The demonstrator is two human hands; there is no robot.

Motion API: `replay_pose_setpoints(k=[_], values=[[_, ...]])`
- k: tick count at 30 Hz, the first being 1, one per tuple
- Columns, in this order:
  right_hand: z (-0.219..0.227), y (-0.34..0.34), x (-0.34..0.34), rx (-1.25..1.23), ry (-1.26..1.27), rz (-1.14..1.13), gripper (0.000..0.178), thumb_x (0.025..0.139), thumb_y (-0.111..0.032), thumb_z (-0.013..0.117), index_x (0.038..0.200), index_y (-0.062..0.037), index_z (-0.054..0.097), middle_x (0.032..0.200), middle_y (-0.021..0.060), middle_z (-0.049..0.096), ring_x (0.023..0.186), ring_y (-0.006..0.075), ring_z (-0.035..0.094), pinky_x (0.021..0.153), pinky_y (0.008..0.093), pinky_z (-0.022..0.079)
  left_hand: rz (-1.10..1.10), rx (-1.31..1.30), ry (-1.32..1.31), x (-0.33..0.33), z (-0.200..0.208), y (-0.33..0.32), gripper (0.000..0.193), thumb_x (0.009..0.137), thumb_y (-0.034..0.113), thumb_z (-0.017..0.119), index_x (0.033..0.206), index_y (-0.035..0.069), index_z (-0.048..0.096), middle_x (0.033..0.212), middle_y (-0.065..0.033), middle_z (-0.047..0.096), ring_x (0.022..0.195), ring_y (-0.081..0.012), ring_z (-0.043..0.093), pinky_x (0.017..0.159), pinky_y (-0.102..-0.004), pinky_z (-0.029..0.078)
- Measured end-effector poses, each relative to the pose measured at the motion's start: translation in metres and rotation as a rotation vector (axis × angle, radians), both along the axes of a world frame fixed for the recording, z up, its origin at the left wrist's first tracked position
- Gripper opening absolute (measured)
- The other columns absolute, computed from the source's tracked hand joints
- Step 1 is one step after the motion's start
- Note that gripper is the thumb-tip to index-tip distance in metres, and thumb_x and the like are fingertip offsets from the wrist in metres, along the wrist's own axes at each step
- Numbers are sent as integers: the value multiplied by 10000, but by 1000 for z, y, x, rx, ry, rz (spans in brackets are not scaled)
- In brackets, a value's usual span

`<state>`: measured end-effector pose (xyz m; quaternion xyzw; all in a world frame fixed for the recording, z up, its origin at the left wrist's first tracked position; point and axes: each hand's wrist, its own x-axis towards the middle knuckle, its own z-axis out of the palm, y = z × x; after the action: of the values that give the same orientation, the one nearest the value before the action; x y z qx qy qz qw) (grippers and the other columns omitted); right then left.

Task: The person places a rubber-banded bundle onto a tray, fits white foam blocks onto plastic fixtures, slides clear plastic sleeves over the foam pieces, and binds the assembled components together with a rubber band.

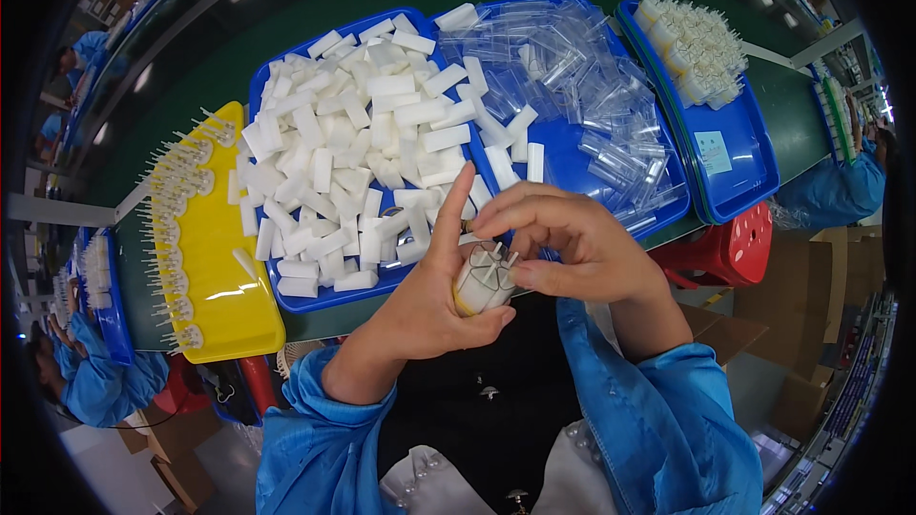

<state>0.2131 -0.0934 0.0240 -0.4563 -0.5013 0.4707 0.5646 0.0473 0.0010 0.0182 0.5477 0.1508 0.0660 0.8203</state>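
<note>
Above the table's near edge, my left hand [431,296] is wrapped round a white, round part [482,288] with thin dark wire loops and white pins on its upper end. The index finger of that hand points up, and its thumb lies along the part's near side. At the pin end is my right hand [582,243], fingers curled and thumb by the pins. A tiny brass-coloured bit shows at its index fingertip; what these fingers pinch is too small to make out. Just beyond both hands lie many loose white blocks [392,86], heaped in a blue tray [301,303].
A yellow tray [239,324] at left bears a row of pinned white parts [167,238]. Right of the blocks, another blue tray [563,148] holds clear plastic pieces [625,157]. Stacked blue trays [744,138] carry finished-looking pinned parts [697,48]. A red stool [730,248] stands below.
</note>
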Motion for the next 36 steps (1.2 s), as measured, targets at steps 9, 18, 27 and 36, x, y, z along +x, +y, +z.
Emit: replay_pose_setpoints(k=[9, 18, 27, 36], values=[[14, 3, 23, -114, -217, 216, 267, 735, -61, 704, 986, -7, 630, 913, 90, 622, 700, 109, 637, 571, 201, 497, -190, -134, 85, 2, -5, 5, 1083, 664, -45, 606, 1430, 197, -121, 793, -141, 551, 525, -165, 586, 378, -211, 430], [34, 9, 30, -155, -426, 360, 244, 699, -89, 732, 902, -31, 610, 881, 71, 644, 699, 163, 667, 544, 239, 507, -274, -42, 111, 3, -9, 3, 1074, 655, 20, 606, 1428, 170, -123, 870, -147, 559, 545, -115, 555, 408, -214, 435], [37, 6, 26, -129, -453, 362, 243, 681, -88, 743, 863, -29, 592, 871, 80, 643, 695, 171, 667, 542, 250, 504, -356, -150, 58, 0, -17, 3, 1076, 670, -29, 592, 1425, 195, -142, 745, -108, 560, 492, -115, 547, 400, -218, 423], [18, -15, 20, -124, -161, 224, 393, 714, -93, 701, 1079, -58, 562, 999, 61, 551, 695, 96, 601, 522, 197, 464, -134, 150, -63, 8, -5, -9, 1126, 677, -21, 638, 1412, 162, -195, 1014, -111, 547, 836, -146, 567, 739, -269, 446]])
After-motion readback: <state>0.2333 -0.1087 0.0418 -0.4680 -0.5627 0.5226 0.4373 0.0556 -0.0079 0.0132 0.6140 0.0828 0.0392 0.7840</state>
